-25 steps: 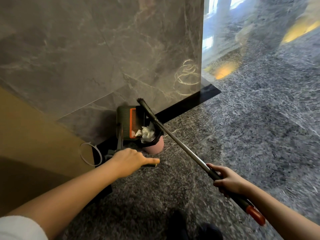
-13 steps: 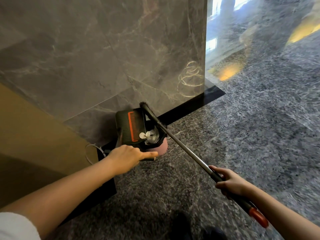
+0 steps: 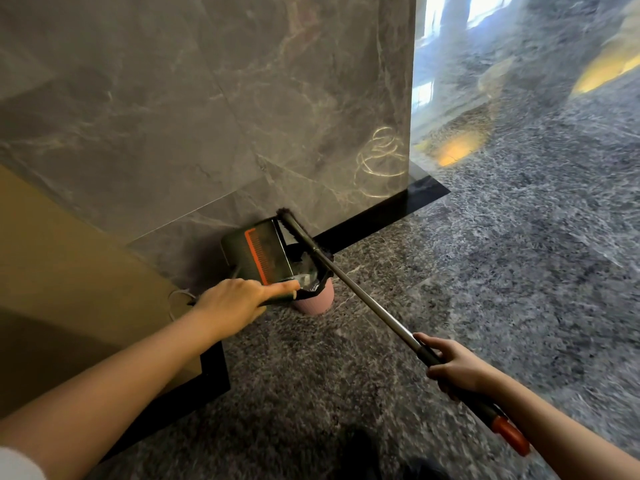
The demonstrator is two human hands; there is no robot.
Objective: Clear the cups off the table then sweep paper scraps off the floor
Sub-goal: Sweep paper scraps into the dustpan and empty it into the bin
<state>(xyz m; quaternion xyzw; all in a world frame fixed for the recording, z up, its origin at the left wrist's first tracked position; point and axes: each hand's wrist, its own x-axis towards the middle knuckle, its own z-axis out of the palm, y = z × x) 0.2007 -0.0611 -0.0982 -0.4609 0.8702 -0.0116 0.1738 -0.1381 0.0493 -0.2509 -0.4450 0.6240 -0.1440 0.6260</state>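
Observation:
A dark dustpan (image 3: pixel 258 252) with an orange comb strip is tipped up over a small pink bin (image 3: pixel 315 299) lined with a black bag, at the foot of the marble wall. My left hand (image 3: pixel 235 303) grips the dustpan's handle, index finger stretched along it. My right hand (image 3: pixel 453 368) grips the broom's metal shaft (image 3: pixel 367 299) near its black and orange grip. The broom head (image 3: pixel 294 223) lies against the dustpan's mouth above the bin. No paper scraps show clearly in the pan; a pale patch sits at the bin's rim.
A grey marble wall (image 3: pixel 207 116) rises behind the bin, with a black skirting strip (image 3: pixel 398 209) at its base. A tan panel (image 3: pixel 69 271) and a white cord loop (image 3: pixel 176 299) lie to the left. Speckled grey floor (image 3: pixel 519 271) stretches right. My dark shoes (image 3: pixel 360 452) are below.
The dustpan has tipped steeper over the pink bin and the white paper scraps seen in it earlier have slid out of sight. The broom head moved up along the pan.

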